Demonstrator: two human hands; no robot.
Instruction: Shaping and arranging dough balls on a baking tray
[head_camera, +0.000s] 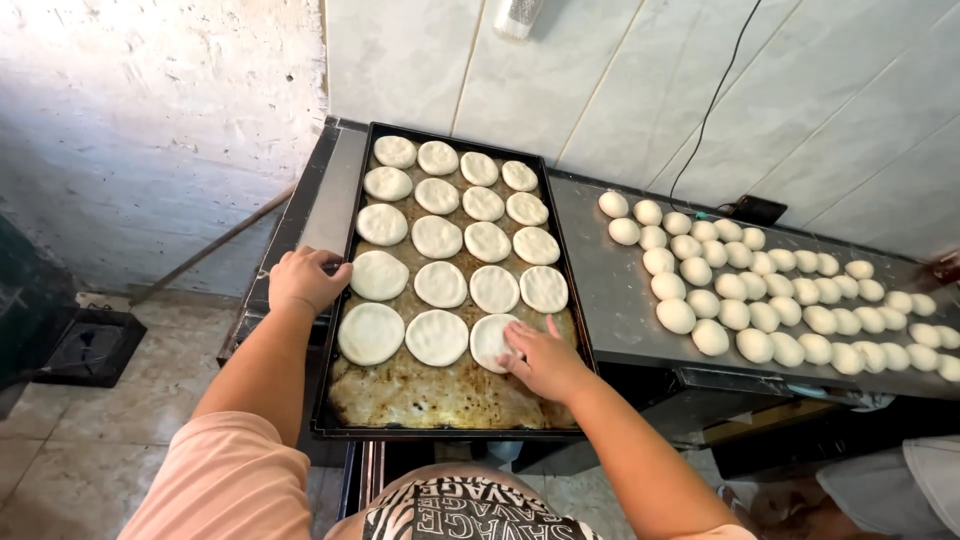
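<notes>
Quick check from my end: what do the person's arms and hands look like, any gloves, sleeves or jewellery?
Both hands are bare: no gloves on the left hand or the right hand, and no rings, watch or bracelets that show. The forearms are uncovered. A short peach-pink sleeve covers the left upper arm; only a sliver of the same fabric shows at the right arm's edge.

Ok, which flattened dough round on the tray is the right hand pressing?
The right hand presses the dough round at the right end of the nearest row on the baking tray, the only one under fingers.
</notes>
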